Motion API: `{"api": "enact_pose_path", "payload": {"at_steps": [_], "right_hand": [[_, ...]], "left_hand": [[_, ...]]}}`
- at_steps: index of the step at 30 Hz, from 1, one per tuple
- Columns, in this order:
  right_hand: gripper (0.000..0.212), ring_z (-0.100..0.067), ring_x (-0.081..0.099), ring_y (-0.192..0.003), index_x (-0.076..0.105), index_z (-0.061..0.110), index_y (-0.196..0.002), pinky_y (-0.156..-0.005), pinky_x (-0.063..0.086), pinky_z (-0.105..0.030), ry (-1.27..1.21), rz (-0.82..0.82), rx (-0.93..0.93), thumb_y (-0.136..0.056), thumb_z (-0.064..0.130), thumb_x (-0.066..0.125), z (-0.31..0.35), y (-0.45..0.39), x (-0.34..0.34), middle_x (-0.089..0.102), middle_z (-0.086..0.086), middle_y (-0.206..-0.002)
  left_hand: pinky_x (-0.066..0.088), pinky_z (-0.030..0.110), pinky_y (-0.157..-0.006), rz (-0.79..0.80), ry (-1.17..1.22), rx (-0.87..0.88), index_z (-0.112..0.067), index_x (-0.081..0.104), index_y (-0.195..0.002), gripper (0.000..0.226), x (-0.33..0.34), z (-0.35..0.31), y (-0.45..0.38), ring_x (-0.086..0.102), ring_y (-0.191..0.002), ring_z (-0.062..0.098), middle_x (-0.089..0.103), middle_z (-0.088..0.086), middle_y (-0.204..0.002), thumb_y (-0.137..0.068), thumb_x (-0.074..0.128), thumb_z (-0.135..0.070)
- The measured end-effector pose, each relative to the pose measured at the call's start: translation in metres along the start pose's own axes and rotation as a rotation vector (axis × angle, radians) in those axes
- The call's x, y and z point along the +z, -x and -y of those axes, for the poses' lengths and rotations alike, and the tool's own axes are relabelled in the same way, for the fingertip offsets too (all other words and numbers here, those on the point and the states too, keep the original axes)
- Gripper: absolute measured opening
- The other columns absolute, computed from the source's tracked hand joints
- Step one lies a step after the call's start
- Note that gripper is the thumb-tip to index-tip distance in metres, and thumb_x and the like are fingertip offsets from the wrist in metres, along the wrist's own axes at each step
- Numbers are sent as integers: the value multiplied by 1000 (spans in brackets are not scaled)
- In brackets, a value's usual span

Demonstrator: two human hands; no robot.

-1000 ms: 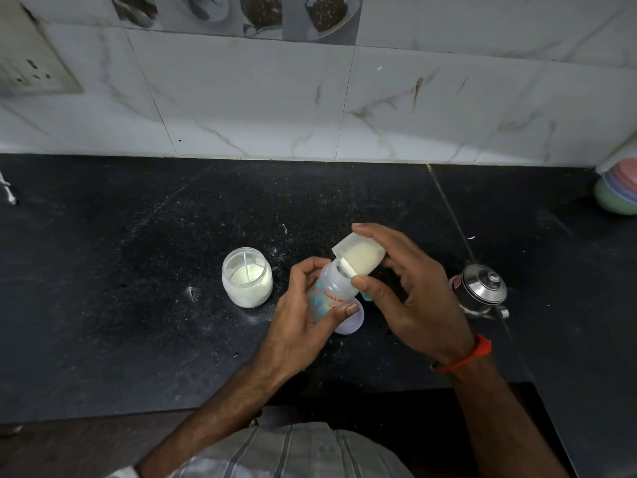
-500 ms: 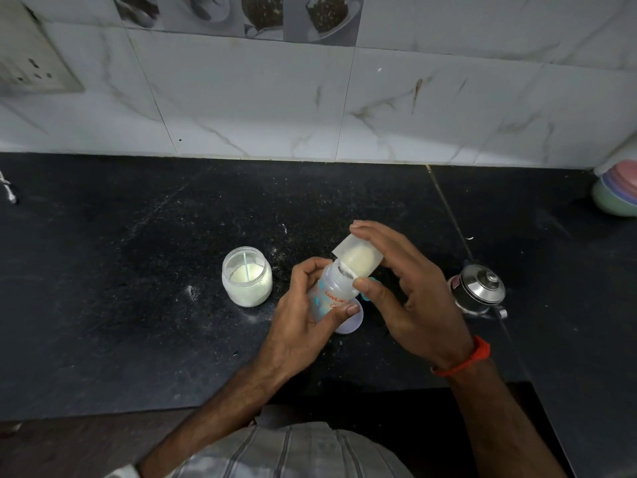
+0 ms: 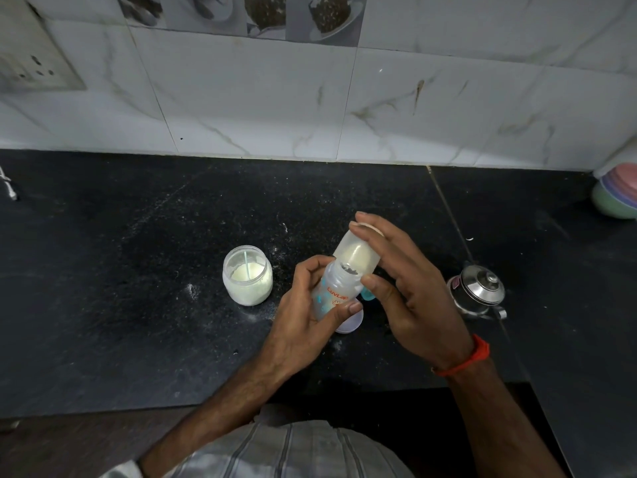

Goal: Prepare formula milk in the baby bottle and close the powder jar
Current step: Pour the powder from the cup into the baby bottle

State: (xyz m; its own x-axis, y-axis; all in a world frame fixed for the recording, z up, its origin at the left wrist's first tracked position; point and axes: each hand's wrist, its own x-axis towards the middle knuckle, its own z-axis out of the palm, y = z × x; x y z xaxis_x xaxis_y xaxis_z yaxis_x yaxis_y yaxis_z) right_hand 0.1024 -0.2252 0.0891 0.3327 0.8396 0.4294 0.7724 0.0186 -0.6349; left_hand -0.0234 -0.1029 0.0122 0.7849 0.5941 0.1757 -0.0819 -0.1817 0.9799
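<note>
My left hand grips a small clear baby bottle with orange lettering and blue prints, tilted on the black counter. My right hand holds a translucent cap-like cup upended over the bottle's mouth, with pale powder gathered at its lower end. An open glass powder jar stands to the left, holding white powder and a thin scoop handle. A pale round lid lies on the counter under the bottle, and something teal peeks out behind it.
A small steel lidded pot sits right of my right hand. Stacked pastel bowls stand at the far right by the tiled wall. Spilled powder specks dot the counter near the jar. A wall socket is at upper left.
My right hand has tipped the cup from slanted to nearly upside down over the bottle mouth, and the powder has slid toward the opening. The left hand and the jar stayed put.
</note>
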Motion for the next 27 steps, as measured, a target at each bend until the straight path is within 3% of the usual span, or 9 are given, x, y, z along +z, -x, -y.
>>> {"api": "enact_pose_path", "payload": {"at_steps": [9, 15, 22, 27], "right_hand": [[52, -20, 39, -150, 48, 7, -147, -120, 38, -44, -34, -72, -1, -96, 0, 59, -1, -1, -1, 43, -10, -158], [54, -18, 39, -150, 48, 7, -147, -121, 37, -38, -9, -80, 0, -95, 0, 61, -3, -3, 0, 46, -11, -156], [54, -20, 42, -148, 48, 9, -145, -119, 40, -39, -5, -153, -13, -95, 0, 62, -4, -6, -1, 48, -12, -154], [53, -19, 42, -149, 47, 10, -145, -120, 38, -36, -2, -140, -12, -95, 1, 63, -5, -6, 0, 48, -12, -154]], "left_hand": [[61, 40, -92, 3, 30, -5, -37, 44, -132, 62, 1, -2, -4, 68, -118, 13, 65, -22, -128, -82, 80, -42], [60, 44, -94, 11, 40, -3, -35, 45, -133, 61, 2, -1, -8, 69, -118, 17, 65, -16, -129, -84, 80, -39], [59, 30, -91, 23, 38, 3, -36, 43, -131, 60, 3, -5, -13, 68, -117, 10, 64, -25, -127, -86, 82, -27], [59, 29, -92, 18, 31, 12, -40, 42, -131, 61, 3, -5, -15, 67, -119, 10, 63, -27, -128, -87, 83, -28]]}}
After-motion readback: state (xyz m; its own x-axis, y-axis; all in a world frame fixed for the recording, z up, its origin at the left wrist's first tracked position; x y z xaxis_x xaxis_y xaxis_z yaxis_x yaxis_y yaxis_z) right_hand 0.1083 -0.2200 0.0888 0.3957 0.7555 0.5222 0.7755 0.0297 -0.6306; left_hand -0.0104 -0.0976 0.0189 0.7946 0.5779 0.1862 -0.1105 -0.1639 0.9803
